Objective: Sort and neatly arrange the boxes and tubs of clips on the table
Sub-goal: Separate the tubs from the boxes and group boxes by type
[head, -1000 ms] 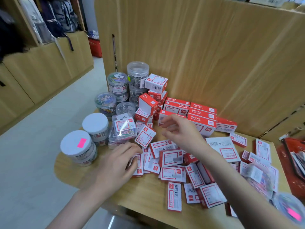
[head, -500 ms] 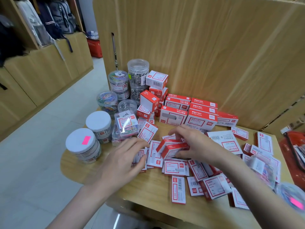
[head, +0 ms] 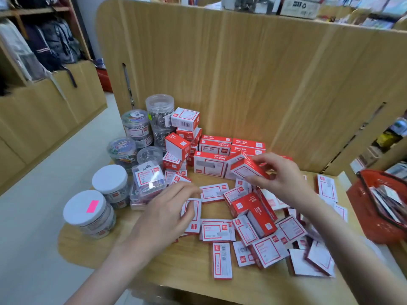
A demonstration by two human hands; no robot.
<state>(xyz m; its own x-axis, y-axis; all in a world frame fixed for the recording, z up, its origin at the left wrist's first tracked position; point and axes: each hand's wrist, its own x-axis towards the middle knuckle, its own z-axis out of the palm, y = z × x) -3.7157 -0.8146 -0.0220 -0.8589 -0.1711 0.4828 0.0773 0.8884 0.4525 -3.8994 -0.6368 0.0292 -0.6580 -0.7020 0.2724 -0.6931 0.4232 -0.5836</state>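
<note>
Reaching forward, the right hand (head: 279,175) pinches a tilted red box (head: 247,169); the left hand (head: 167,214) rests on a flat box (head: 192,214), fingers bent.

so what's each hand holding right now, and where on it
The right hand pinches a red and white box by its right end, lifted above the pile. The left hand holds nothing; its fingers rest on a flat box.

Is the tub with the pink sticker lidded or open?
Lidded. The tub with the pink sticker stands upright at the table's left edge, its white lid covering the whole top.
</note>
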